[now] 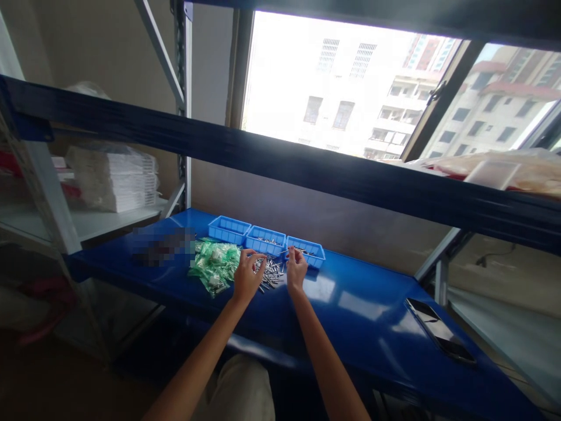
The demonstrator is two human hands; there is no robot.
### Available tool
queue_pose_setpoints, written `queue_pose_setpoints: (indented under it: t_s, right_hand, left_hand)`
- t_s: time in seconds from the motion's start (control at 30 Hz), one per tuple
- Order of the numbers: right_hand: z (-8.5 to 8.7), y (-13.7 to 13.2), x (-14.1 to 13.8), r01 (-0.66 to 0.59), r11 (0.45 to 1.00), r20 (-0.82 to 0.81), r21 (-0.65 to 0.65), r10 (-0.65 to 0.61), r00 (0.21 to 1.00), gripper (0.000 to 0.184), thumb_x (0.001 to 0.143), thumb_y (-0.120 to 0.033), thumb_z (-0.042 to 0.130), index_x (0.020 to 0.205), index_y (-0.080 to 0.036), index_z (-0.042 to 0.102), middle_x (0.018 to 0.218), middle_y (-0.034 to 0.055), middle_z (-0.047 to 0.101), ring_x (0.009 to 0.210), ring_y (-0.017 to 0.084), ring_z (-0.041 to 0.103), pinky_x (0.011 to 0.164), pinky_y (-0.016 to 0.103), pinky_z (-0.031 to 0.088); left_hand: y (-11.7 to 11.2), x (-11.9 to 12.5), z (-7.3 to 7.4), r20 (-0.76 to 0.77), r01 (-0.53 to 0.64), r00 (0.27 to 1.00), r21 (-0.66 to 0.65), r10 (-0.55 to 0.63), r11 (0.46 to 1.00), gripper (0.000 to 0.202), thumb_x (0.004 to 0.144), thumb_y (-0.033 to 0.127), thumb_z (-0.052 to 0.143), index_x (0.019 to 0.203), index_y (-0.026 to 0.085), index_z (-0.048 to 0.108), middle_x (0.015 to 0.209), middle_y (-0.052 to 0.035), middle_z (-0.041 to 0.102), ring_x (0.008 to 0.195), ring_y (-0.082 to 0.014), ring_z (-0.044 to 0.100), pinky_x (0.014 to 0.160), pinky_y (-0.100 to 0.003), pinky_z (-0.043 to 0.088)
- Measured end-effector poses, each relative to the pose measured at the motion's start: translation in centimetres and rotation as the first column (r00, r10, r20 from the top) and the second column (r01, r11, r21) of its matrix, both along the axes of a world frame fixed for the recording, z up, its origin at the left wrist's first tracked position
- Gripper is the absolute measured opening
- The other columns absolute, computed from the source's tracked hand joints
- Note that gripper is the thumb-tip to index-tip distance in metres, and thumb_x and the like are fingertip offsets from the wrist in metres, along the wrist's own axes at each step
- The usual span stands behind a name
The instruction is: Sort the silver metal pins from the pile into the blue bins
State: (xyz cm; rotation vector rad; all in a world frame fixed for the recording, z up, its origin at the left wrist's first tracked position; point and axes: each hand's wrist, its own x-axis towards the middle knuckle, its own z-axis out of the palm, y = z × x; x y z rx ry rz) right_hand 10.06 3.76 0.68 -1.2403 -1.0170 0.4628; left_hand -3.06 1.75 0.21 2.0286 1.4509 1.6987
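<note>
Bare forearms (199,368) reach from the near side in the head view. The right hand (296,270) pinches a slim metal piece (283,251); the left hand (248,276) curls near it, grip impossible to tell. Loose metal pins (272,275) lie between, green bags (214,263) left, three blue bins (258,245) far.

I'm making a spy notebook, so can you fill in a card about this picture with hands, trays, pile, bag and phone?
Left hand: curled beside the pile; can't tell if it holds anything
Right hand: pinching a thin piece
Trays: three, blue, in a row
Pile: loose metal pieces, in front of the trays
Bag: green, see-through plastic, left of the pile
Phone: lying on the blue table, far right
</note>
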Motion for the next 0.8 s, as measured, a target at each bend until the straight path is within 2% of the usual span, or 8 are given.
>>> queue_pose_setpoints:
  t_s: [0.1,0.2,0.33,0.43,0.47,0.53,0.67,0.8]
  right_hand:
    - [0.0,0.7,1.2,0.102,0.995,-0.011,0.000,-0.102,0.995,0.052,0.074,-0.056,0.045,0.090,-0.010,0.064,0.079,0.0104,0.066,0.070,0.019,0.059,0.063,0.028,0.042]
    - [0.5,1.6,1.4,0.055,0.998,0.043,0.041,-0.057,0.997,0.048,0.074,-0.051,0.047,0.092,-0.010,0.065,0.084,0.0115,0.067,0.078,0.021,0.061,0.069,0.029,0.043]
    - [2.4,3.0,1.0,-0.110,0.994,0.101,0.008,0.108,0.989,0.042,0.073,-0.047,0.051,0.091,-0.012,0.067,0.086,0.0108,0.068,0.074,0.019,0.061,0.060,0.026,0.044]
    - [4.0,3.6,1.5,-0.349,0.922,0.150,-0.168,0.374,0.915,0.039,0.068,-0.042,0.059,0.098,-0.019,0.066,0.084,0.0058,0.068,0.065,0.016,0.060,0.047,0.022,0.039]
    - [4.4,3.7,1.9,-0.389,0.899,0.186,-0.199,0.425,0.886,0.037,0.068,-0.040,0.059,0.097,-0.019,0.067,0.082,0.0050,0.068,0.063,0.015,0.059,0.046,0.021,0.038]
    - [4.7,3.5,3.0,-0.387,0.896,0.292,-0.217,0.438,0.850,0.030,0.066,-0.037,0.062,0.089,-0.019,0.070,0.078,0.0042,0.068,0.058,0.014,0.058,0.048,0.023,0.039]
    - [3.3,2.6,4.9,-0.300,0.916,0.412,-0.266,0.389,0.824,0.018,0.060,-0.034,0.068,0.069,-0.019,0.071,0.066,0.0034,0.066,0.056,0.016,0.057,0.050,0.026,0.040]
    - [0.6,1.9,5.2,-0.162,0.927,0.474,-0.337,0.316,0.822,0.024,0.042,-0.036,0.078,0.057,-0.020,0.068,0.055,0.0015,0.061,0.054,0.017,0.056,0.049,0.025,0.037]
  left_hand:
    - [0.1,0.3,-0.1,-0.045,0.022,0.999,-0.007,-0.022,1.000,0.018,0.081,0.031,0.048,0.086,0.020,0.061,0.097,-0.0040,0.049,0.052,-0.0052,0.045,0.050,-0.020,0.041]
    - [0.3,0.6,-0.1,-0.103,0.055,0.993,-0.013,-0.056,0.998,0.018,0.081,0.030,0.047,0.084,0.019,0.060,0.097,-0.0043,0.050,0.056,-0.0068,0.047,0.051,-0.020,0.041]
    - [0.7,0.5,-0.2,-0.096,0.100,0.990,-0.036,-0.103,0.994,0.017,0.078,0.030,0.048,0.077,0.018,0.060,0.095,-0.0038,0.051,0.053,-0.0064,0.046,0.051,-0.021,0.041]
    - [0.8,0.2,-0.1,-0.033,0.110,0.993,-0.041,-0.112,0.993,0.017,0.077,0.029,0.049,0.071,0.017,0.059,0.092,-0.0029,0.051,0.051,-0.0055,0.044,0.053,-0.022,0.043]
    - [0.8,0.1,0.0,-0.019,0.111,0.994,-0.042,-0.112,0.993,0.017,0.076,0.029,0.049,0.070,0.017,0.059,0.091,-0.0027,0.051,0.051,-0.0055,0.043,0.054,-0.022,0.043]
    - [0.7,0.1,0.1,-0.008,0.120,0.993,-0.042,-0.121,0.992,0.016,0.076,0.028,0.049,0.069,0.017,0.058,0.090,-0.0025,0.051,0.051,-0.0057,0.043,0.054,-0.022,0.043]
    - [0.7,0.1,0.2,-0.021,0.148,0.989,-0.046,-0.149,0.988,0.016,0.075,0.028,0.049,0.068,0.017,0.058,0.090,-0.0027,0.052,0.050,-0.0059,0.042,0.052,-0.022,0.042]
    - [0.8,0.2,0.2,-0.032,0.154,0.987,-0.061,-0.156,0.986,0.019,0.075,0.030,0.049,0.066,0.016,0.058,0.089,-0.0031,0.053,0.050,-0.0065,0.042,0.050,-0.022,0.041]
